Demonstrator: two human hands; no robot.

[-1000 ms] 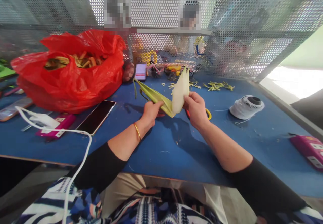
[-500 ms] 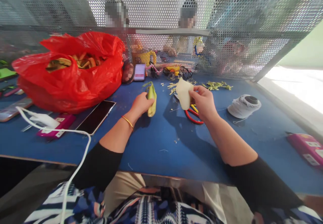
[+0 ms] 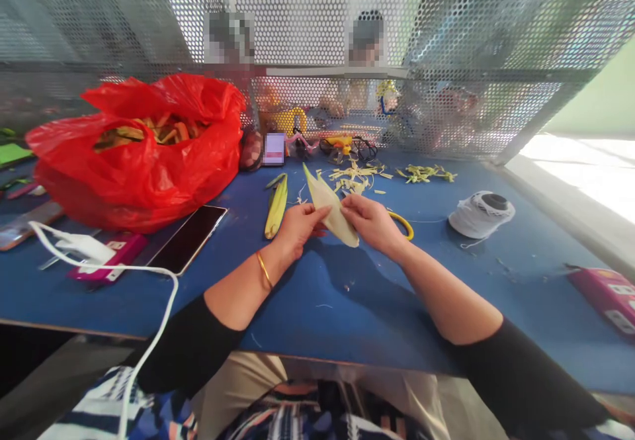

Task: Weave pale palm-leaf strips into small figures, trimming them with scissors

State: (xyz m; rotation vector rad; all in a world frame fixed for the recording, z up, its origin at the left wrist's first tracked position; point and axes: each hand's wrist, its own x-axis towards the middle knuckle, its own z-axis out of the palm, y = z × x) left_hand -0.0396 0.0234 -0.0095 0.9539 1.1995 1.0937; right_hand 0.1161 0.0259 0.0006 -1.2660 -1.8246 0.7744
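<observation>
A pale, pointed corn husk leaf (image 3: 331, 210) is stretched between my two hands above the blue table (image 3: 297, 308). My left hand (image 3: 300, 225) pinches its left edge between thumb and fingers. On the opposite edge, my right hand (image 3: 370, 221) grips it with the fingertips. A greenish bundle of corn husk (image 3: 276, 208) lies on the table just left of my left hand. Partly covered by my right hand, scissors with a yellow handle (image 3: 404, 225) rest behind it. Husk scraps (image 3: 357, 176) are scattered beyond the hands.
A red plastic bag (image 3: 139, 182) full of husks stands at left, beside a phone (image 3: 188, 238) and a white cable (image 3: 176, 288). To the right are a thread spool (image 3: 481, 215) and a pink power strip (image 3: 602, 294). A perforated metal screen (image 3: 461, 43) closes the back, with people behind it.
My left hand has let go of the husk bundle, which now lies on the table, and moved right to take the leaf. My right hand has brought the leaf lower and leftward.
</observation>
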